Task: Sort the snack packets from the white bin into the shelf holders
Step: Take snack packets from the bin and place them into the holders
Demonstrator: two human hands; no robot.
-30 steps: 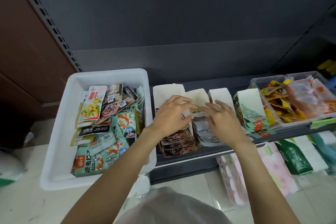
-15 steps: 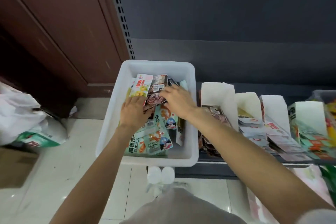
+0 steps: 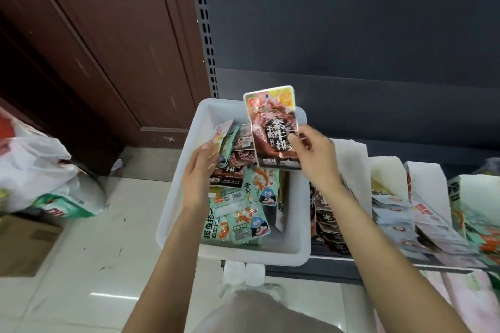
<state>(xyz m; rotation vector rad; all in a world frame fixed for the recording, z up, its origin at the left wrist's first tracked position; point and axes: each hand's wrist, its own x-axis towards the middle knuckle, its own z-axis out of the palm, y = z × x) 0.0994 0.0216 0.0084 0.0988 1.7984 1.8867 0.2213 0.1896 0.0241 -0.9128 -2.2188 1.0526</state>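
A dark packet (image 3: 273,130) was pinched upright by the right hand (image 3: 315,155) above the white bin (image 3: 178,192). Loose packets (image 3: 238,208) lay heaped in the bin; some upright ones (image 3: 226,140) were touched by the left hand (image 3: 198,170), fingers relaxed. Shelf holders (image 3: 351,165) stood just right of the bin, packets inside them. A white bag (image 3: 35,162) lay on the floor at left.

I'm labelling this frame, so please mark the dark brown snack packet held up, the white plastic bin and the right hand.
dark brown snack packet (image 3: 273,130), head view, middle of its printed front
white plastic bin (image 3: 251,254), head view, near rim
right hand (image 3: 315,154), head view, back of hand
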